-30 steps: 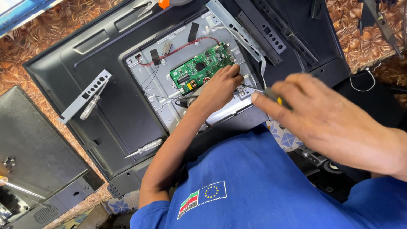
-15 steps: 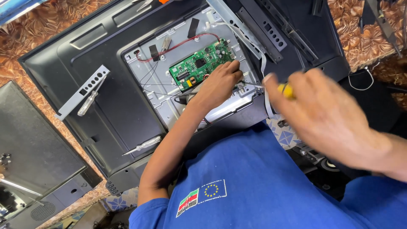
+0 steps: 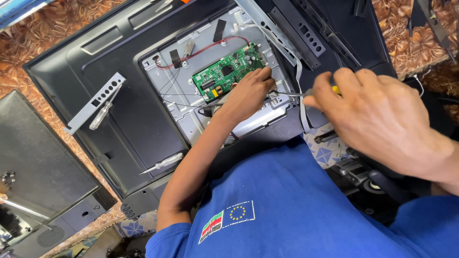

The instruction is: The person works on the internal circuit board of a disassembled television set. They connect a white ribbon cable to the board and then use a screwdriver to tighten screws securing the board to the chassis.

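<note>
Left hand [image 3: 248, 93]: fingers curled, resting on the green board's [image 3: 224, 75] edge.
Right hand [image 3: 377, 119]: fingers closed around a screwdriver [image 3: 306, 93], tip beside the board.

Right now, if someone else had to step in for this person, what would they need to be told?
Left hand rests on the lower edge of the green circuit board inside the opened back of the flat screen.
Right hand grips a yellow-handled screwdriver, tip pointing at the metal chassis beside the board.
Done: the inner panel is exposed.
Left: the board sits in place, red wires attached.
Two spare screwdrivers lie on the back: one by the grey bracket, one lower down.
</note>
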